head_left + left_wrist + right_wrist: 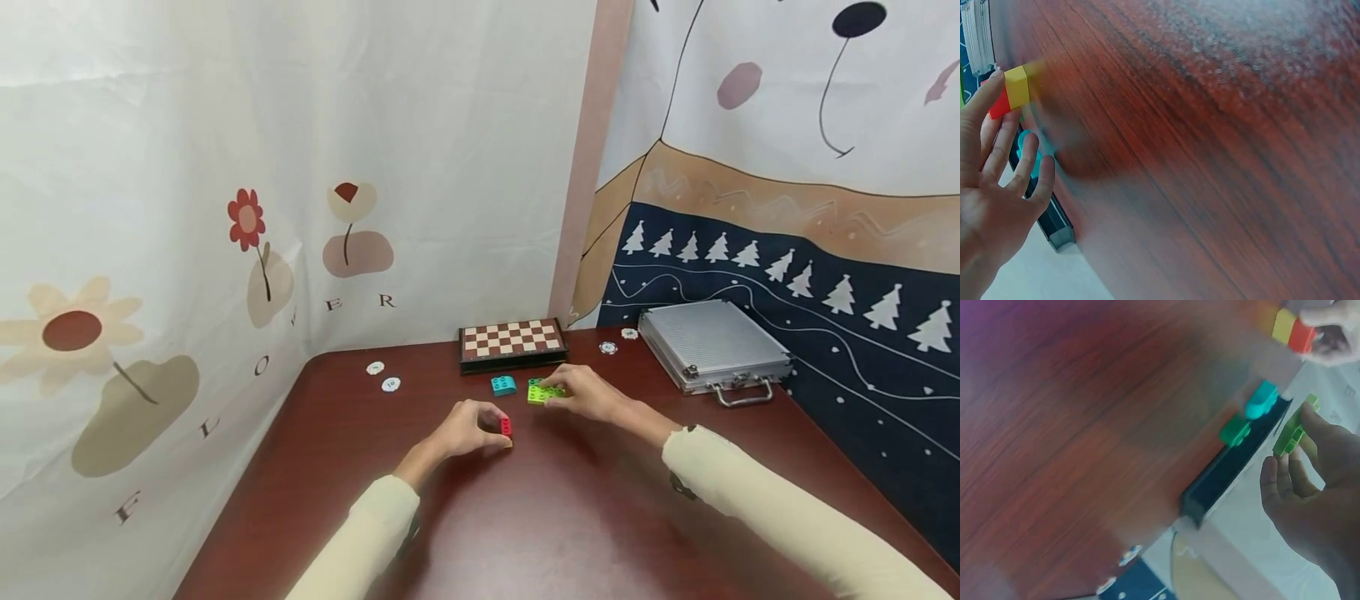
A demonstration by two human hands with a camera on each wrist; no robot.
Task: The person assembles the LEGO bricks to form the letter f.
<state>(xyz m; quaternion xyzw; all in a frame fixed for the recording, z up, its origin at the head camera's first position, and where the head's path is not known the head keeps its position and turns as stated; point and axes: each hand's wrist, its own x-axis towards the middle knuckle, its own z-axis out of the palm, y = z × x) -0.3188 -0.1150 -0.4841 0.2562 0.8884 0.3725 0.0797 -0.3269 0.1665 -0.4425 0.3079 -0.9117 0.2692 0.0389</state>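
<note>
My left hand [465, 429] pinches a red toy brick [506, 427] between thumb and fingers. A yellow brick [1017, 86] sits against the red one, on its underside. To the right and farther back, my right hand [588, 392] grips a lime green studded brick [536, 394] by its edges with thumb and fingertips. A teal brick [503, 385] with a rounded side lies on the table between the hands and the chessboard. Beside it is a darker green brick [1234, 430], mostly hidden behind the lime brick in the head view.
A folded chessboard box [513, 342] lies at the table's back edge. At the back right stands a silver case [716, 342] with its handle forward. Poker chips lie at the back left, one a white chip [391, 384], and near the case, one a dark-edged chip [608, 347]. Printed curtains border the table.
</note>
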